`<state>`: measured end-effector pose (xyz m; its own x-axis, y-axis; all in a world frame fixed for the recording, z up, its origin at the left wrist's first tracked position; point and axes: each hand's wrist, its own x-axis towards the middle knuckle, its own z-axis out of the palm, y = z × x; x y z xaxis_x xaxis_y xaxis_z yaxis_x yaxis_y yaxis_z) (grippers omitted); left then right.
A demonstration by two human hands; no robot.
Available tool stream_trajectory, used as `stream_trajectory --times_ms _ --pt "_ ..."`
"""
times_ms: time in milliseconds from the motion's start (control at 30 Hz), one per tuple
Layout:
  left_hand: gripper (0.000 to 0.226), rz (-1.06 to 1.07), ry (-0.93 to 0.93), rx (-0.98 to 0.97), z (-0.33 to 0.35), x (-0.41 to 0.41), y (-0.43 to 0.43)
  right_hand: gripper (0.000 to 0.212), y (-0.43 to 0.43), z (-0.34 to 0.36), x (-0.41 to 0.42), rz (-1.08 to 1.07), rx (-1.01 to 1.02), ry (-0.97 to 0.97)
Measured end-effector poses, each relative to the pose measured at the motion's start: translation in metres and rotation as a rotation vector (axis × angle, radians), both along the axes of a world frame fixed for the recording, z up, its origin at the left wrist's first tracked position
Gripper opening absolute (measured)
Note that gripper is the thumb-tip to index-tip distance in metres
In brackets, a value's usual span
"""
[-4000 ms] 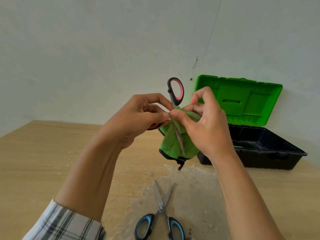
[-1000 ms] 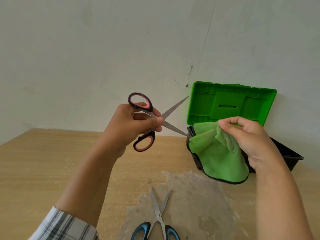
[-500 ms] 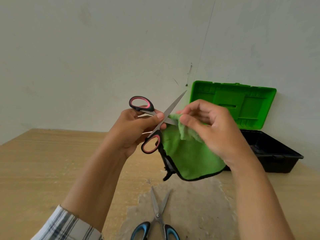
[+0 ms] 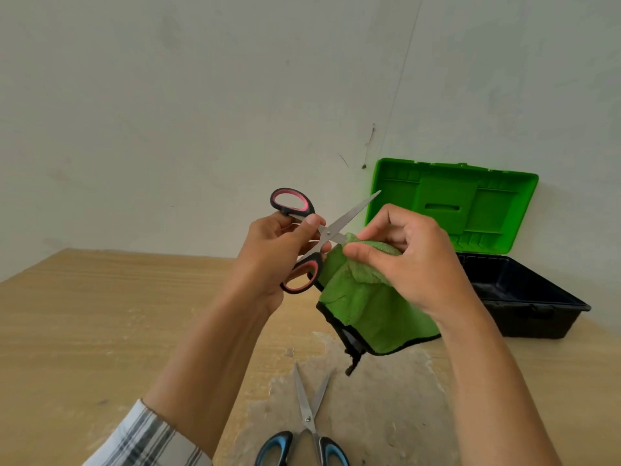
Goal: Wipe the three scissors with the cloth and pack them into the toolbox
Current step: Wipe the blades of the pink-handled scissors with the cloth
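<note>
table (image 4: pixel 84 314): light wood | grey stain (image 4: pixel 386 415): on tabletop near front | wall (image 4: pixel 168 112): pale, scuffed, behind table

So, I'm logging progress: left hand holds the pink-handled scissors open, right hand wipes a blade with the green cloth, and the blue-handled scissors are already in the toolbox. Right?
Not quite. The head view shows the blue-handled scissors lying on the table, not in the toolbox. The rest stands: left hand holds the pink-handled scissors open, right hand has the green cloth on a blade.
</note>
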<state>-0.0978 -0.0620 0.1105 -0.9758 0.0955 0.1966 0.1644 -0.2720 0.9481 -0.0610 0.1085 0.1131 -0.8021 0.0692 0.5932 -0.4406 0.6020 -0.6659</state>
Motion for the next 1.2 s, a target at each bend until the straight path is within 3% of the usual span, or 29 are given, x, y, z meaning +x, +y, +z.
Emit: stream_trajectory --times_ms 267,433,600,733,867,1033,1133,1200 --pt "0.015 0.055 -0.027 -0.071 0.009 -0.004 -0.024 0.034 0.039 0.001 0.007 0.018 -0.192 -0.173" --pt "0.013 -0.102 -0.058 -0.217 0.008 -0.007 -0.03 0.014 0.049 -0.003 0.0 -0.084 -0.391 -0.109" --pt "0.011 -0.202 0.005 -0.347 0.008 -0.006 -0.035 0.011 0.046 -0.003 -0.001 -0.113 -0.338 -0.049" --pt "0.014 -0.237 0.059 -0.466 0.009 -0.001 -0.035 0.019 0.035 0.002 0.005 0.117 -0.307 -0.056" --pt "0.016 -0.253 0.103 -0.522 0.012 0.001 -0.038 0.019 0.025 0.003 0.006 0.239 -0.065 -0.073" --pt "0.012 -0.245 0.14 -0.566 0.015 0.001 -0.046 0.023 0.037 0.003 0.005 0.132 -0.146 0.048" --pt "0.01 -0.253 0.144 -0.593 0.014 0.001 -0.044 0.016 0.033 0.004 0.002 -0.011 -0.029 0.172" --pt "0.01 -0.247 0.143 -0.615 0.015 0.002 -0.044 0.014 0.025 0.005 0.002 0.032 0.027 0.171"
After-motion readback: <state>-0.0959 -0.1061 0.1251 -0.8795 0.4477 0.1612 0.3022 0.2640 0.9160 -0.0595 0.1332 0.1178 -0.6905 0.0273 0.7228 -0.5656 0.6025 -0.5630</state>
